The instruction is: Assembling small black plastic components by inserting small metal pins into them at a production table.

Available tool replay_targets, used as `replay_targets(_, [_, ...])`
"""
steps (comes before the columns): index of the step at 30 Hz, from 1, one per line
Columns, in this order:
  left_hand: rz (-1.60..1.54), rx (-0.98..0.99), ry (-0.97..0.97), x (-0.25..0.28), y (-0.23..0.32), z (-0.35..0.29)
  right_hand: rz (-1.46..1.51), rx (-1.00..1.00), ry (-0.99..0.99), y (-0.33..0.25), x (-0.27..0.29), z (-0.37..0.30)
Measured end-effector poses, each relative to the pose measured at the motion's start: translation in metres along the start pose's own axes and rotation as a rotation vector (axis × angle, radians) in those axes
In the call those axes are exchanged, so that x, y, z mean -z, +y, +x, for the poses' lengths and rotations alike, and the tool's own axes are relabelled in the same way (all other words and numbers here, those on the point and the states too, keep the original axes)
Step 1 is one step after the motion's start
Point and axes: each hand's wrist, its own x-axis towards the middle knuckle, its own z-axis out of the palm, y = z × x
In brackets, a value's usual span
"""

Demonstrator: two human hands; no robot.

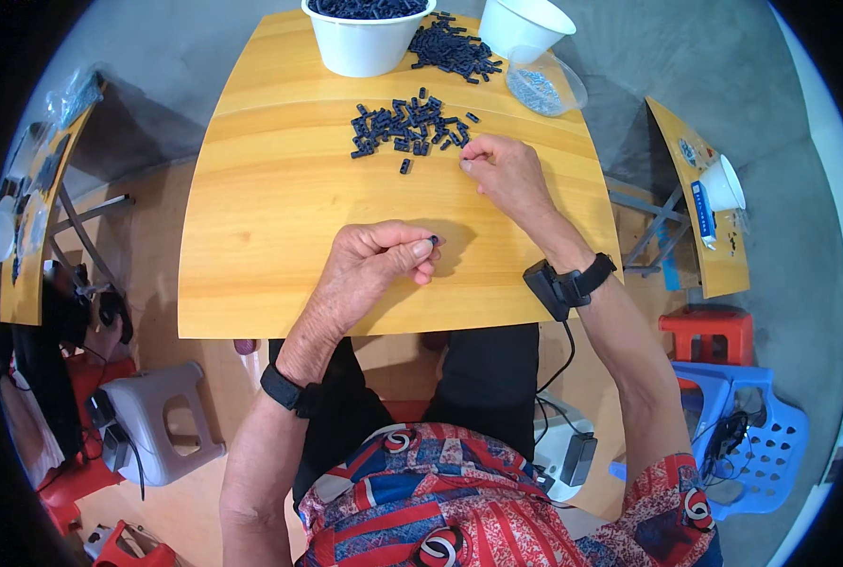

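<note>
My left hand (374, 260) is over the near middle of the wooden table (251, 236). Its thumb and forefinger pinch a small dark plastic piece (435, 240), which is mostly covered by the fingertips. Farther off and to the right, my right hand (508, 178) has its thumb and forefinger pressed together. Whatever may be between them is too small to make out. Just left of those fingertips lies a loose pile of small black plastic pieces (404, 125). One single black piece (405, 166) rests apart, on the pile's near side.
At the far edge a white tub (360, 42) is heaped with black pieces, beside another black pile (452, 49). A white bowl (525, 28) stands right of it, and a clear lid (541, 85) holds small silvery parts. Stools, including a blue one (762, 435), flank me.
</note>
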Motion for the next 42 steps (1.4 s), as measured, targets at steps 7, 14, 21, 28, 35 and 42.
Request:
replay_targets(7, [0.014,-0.024,-0.013,0.004,-0.001,0.001,0.590,-0.255,-0.167,-0.049,0.010,-0.033])
replay_targets(14, [0.028,-0.017,-0.020,0.004,-0.003,0.000,0.677,-0.201,-0.262,-0.064,0.015,-0.073])
replay_targets(21, [0.056,-0.031,-0.003,-0.001,-0.002,0.000,0.492,-0.025,-0.191,-0.065,0.018,-0.084])
replay_targets(28, [0.136,-0.052,-0.004,-0.001,-0.007,0.000,0.443,-0.020,-0.082,-0.057,0.007,-0.091])
replay_targets(35, [0.147,-0.025,0.012,-0.003,-0.008,-0.001,-0.389,0.366,0.020,-0.014,0.021,-0.080])
replay_targets(42, [0.209,-0.058,0.020,-0.002,-0.010,-0.001,-0.174,0.245,0.018,-0.005,0.026,-0.070])
